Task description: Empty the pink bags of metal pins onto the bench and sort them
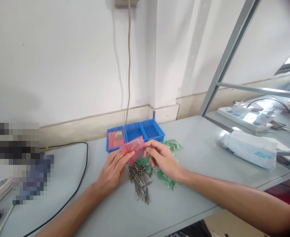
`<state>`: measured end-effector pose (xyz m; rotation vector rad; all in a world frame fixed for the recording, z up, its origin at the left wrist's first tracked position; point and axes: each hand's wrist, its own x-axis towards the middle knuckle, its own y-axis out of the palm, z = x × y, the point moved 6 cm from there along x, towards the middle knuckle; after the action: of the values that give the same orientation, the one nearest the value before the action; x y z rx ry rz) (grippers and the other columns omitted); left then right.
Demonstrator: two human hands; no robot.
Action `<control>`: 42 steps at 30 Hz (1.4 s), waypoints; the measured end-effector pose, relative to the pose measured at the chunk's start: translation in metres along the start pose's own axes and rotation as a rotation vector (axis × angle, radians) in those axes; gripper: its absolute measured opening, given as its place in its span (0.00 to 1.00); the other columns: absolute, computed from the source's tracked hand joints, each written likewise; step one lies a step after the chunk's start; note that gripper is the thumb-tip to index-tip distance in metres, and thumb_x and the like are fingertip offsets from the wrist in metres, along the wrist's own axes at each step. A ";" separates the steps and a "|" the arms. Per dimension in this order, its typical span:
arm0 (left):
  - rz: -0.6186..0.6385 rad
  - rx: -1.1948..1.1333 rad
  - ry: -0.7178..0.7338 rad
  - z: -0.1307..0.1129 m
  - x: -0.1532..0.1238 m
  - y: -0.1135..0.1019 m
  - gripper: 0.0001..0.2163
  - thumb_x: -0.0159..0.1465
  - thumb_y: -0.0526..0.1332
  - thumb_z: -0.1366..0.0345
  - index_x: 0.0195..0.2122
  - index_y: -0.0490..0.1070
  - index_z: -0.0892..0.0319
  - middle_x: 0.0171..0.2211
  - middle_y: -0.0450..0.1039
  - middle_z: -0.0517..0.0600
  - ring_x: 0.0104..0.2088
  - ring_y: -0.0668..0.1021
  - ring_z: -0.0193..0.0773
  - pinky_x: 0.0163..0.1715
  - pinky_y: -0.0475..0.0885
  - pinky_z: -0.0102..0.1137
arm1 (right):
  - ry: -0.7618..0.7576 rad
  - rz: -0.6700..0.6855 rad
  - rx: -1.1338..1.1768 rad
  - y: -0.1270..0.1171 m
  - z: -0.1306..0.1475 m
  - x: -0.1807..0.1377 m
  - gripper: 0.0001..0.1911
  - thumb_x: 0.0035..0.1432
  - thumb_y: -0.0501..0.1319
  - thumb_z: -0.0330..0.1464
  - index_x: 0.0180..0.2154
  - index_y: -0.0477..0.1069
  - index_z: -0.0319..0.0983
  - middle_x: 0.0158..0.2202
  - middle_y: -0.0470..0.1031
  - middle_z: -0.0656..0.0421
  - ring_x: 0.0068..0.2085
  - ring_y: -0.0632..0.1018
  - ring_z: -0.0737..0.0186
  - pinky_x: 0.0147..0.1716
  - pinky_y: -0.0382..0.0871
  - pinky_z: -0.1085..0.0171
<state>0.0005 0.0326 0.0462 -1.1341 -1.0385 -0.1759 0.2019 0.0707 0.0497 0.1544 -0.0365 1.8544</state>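
Between both hands is a pink plastic zip bag (134, 147), held above the table. My left hand (114, 168) is closed on its left side, thumb on the front. The fingers of my right hand (163, 159) pinch the bag's right edge. Below the bag lies a loose pile of small metal fasteners (140, 179), which look like screws or rivets. Green plastic bags (166, 180) with small metal pieces lie under and around my right hand, which partly hides them.
Behind my hands stand blue trays (152, 130); the left one holds a pink bag (115, 140). A black cable (85, 164) curves along the left. To the right are a metal shelf frame (230, 54), a white plastic package (250, 149) and a power strip (243, 118).
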 end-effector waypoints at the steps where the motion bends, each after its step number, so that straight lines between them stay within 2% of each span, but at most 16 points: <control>1: 0.000 0.007 0.002 0.000 0.000 0.000 0.32 0.71 0.55 0.82 0.75 0.58 0.57 0.56 0.77 0.60 0.58 0.76 0.48 0.60 0.74 0.44 | -0.005 0.010 -0.012 0.001 0.000 0.000 0.08 0.69 0.60 0.38 0.41 0.73 0.40 0.33 0.75 0.63 0.21 0.67 0.72 0.20 0.60 0.68; 6: -0.012 0.043 -0.020 0.002 0.003 -0.001 0.32 0.73 0.55 0.80 0.77 0.54 0.55 0.56 0.78 0.59 0.57 0.77 0.47 0.59 0.75 0.42 | -0.016 0.009 -0.066 0.001 0.000 -0.002 0.13 0.68 0.63 0.43 0.37 0.71 0.41 0.27 0.68 0.66 0.21 0.61 0.71 0.20 0.54 0.67; 10: -0.012 0.037 -0.063 0.007 0.003 -0.001 0.31 0.74 0.59 0.76 0.76 0.56 0.54 0.54 0.78 0.59 0.56 0.77 0.48 0.57 0.76 0.42 | -0.034 0.007 -0.113 0.000 -0.002 -0.001 0.15 0.69 0.63 0.44 0.34 0.70 0.41 0.24 0.59 0.67 0.24 0.59 0.68 0.22 0.52 0.66; 14: -0.047 0.039 -0.120 0.014 0.002 -0.004 0.23 0.72 0.63 0.73 0.66 0.72 0.49 0.49 0.74 0.55 0.51 0.78 0.45 0.53 0.76 0.40 | -0.031 0.026 -0.103 0.002 -0.005 0.000 0.15 0.69 0.63 0.43 0.33 0.69 0.41 0.25 0.61 0.66 0.26 0.62 0.66 0.26 0.58 0.65; 17: -0.068 0.043 -0.181 0.017 0.002 -0.007 0.18 0.72 0.66 0.70 0.60 0.77 0.47 0.52 0.70 0.54 0.52 0.76 0.45 0.53 0.75 0.41 | -0.026 0.034 -0.099 0.002 -0.004 0.000 0.14 0.69 0.62 0.42 0.33 0.69 0.41 0.25 0.62 0.66 0.27 0.64 0.65 0.28 0.61 0.65; 21: -0.079 0.005 -0.178 0.013 0.005 -0.010 0.17 0.72 0.64 0.73 0.59 0.77 0.49 0.57 0.70 0.56 0.55 0.75 0.46 0.54 0.74 0.42 | -0.029 0.049 -0.092 0.002 -0.001 -0.001 0.15 0.70 0.62 0.42 0.33 0.69 0.41 0.25 0.61 0.66 0.27 0.63 0.66 0.27 0.59 0.65; 26: -0.062 -0.072 -0.158 0.009 0.006 -0.010 0.17 0.72 0.59 0.78 0.57 0.75 0.54 0.52 0.76 0.55 0.52 0.78 0.44 0.55 0.73 0.42 | -0.072 0.060 -0.150 0.002 0.001 -0.002 0.19 0.72 0.62 0.45 0.31 0.69 0.41 0.27 0.64 0.64 0.29 0.63 0.65 0.28 0.58 0.65; 31: -0.092 -0.089 -0.184 0.011 0.006 -0.009 0.10 0.73 0.61 0.75 0.52 0.75 0.56 0.47 0.79 0.54 0.49 0.79 0.43 0.51 0.74 0.39 | -0.062 0.042 -0.202 0.001 0.000 -0.001 0.22 0.71 0.61 0.48 0.29 0.68 0.41 0.27 0.62 0.63 0.26 0.60 0.65 0.24 0.54 0.65; 35: -0.100 -0.103 -0.239 0.012 0.006 -0.008 0.07 0.74 0.61 0.74 0.48 0.75 0.56 0.45 0.79 0.52 0.47 0.79 0.41 0.51 0.74 0.38 | -0.041 0.038 -0.214 0.000 -0.003 0.000 0.19 0.72 0.60 0.46 0.31 0.71 0.42 0.26 0.61 0.63 0.25 0.60 0.65 0.22 0.52 0.66; 39: -0.081 -0.153 -0.367 0.016 0.004 -0.005 0.06 0.76 0.59 0.69 0.46 0.76 0.56 0.43 0.80 0.52 0.45 0.79 0.41 0.47 0.74 0.37 | -0.110 0.024 -0.240 0.000 0.002 -0.002 0.15 0.73 0.59 0.42 0.34 0.76 0.43 0.32 0.69 0.60 0.31 0.67 0.63 0.26 0.59 0.65; 42: -0.060 -0.212 -0.490 0.020 0.003 -0.003 0.08 0.77 0.58 0.64 0.46 0.77 0.56 0.43 0.80 0.52 0.44 0.79 0.42 0.44 0.74 0.36 | -0.152 0.020 -0.233 0.000 0.005 -0.004 0.13 0.73 0.60 0.42 0.40 0.80 0.45 0.44 0.74 0.56 0.34 0.72 0.62 0.26 0.66 0.65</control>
<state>-0.0112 0.0483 0.0505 -1.3764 -1.5154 -0.0545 0.2038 0.0669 0.0546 0.1324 -0.3590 1.8395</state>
